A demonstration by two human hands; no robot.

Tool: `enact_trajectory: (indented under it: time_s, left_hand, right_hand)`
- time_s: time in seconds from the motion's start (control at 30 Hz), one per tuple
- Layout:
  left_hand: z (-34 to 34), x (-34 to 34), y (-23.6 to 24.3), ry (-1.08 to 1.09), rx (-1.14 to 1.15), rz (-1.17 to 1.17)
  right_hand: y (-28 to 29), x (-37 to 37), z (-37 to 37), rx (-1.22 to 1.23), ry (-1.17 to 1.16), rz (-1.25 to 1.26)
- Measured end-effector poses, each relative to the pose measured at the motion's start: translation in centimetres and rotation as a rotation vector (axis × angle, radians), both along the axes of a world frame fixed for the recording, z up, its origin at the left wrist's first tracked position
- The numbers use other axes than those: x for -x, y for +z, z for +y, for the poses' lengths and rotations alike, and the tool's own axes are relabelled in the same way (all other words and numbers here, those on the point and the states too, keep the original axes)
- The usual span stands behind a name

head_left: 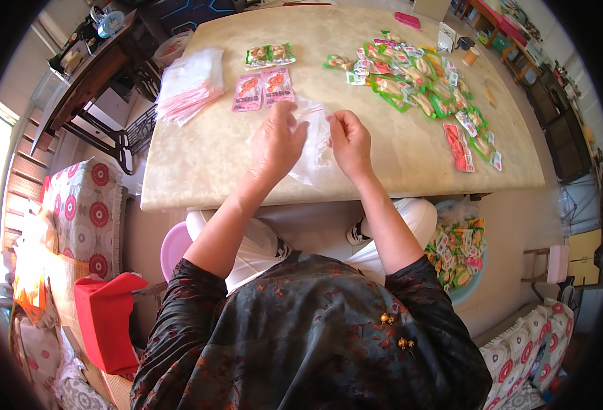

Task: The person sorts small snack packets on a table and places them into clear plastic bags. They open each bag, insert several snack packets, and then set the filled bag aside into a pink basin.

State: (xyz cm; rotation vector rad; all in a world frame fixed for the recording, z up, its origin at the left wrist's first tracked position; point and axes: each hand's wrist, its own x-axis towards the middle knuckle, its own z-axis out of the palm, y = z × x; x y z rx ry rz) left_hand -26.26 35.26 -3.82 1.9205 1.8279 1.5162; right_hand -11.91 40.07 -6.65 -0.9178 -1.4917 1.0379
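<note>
Between my two hands, a clear plastic zip bag (309,154) hangs over the table's near edge area. The fingers of my right hand (350,142) pinch its right side near the top. My left hand (278,141) is curled at the bag's left side, thumb toward the opening; its grip is partly hidden. Just beyond my left hand lie two pink snack packets (262,89) side by side. Behind them sits a pair of green-edged snack packets (269,55). A stack of clear bags with pinkish-red edges (190,83) is at the left.
On the table's right lies a spread pile of green-edged packets (417,78), with a red packet (458,147) nearer me. A pink object (407,20) and a small brown cup (471,56) stand farther back. Below the table, a blue basin (475,283) holds more packets.
</note>
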Motion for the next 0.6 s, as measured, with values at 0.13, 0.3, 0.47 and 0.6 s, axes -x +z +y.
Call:
enact_trajectory:
  time_s: [0.13, 0.3, 0.47, 0.6]
  left_hand:
    - [-0.4, 0.2, 3.4, -0.002, -0.115, 0.369]
    - [0.1, 1.5, 7.8, 0.139, -0.214, 0.430]
    - [-0.6, 3.2, 8.1, 0.169, -0.365, 0.380]
    - [-2.7, 3.4, 3.6, 0.118, -0.302, 0.399]
  right_hand:
    - [3.8, -0.1, -0.3, -0.427, 0.025, -0.196]
    - [6.6, -2.0, 0.8, -0.540, -0.030, -0.488]
    - [8.3, -3.8, 3.0, -0.706, -0.297, -0.398]
    - [7.0, -4.0, 0.6, -0.918, -0.386, -0.468]
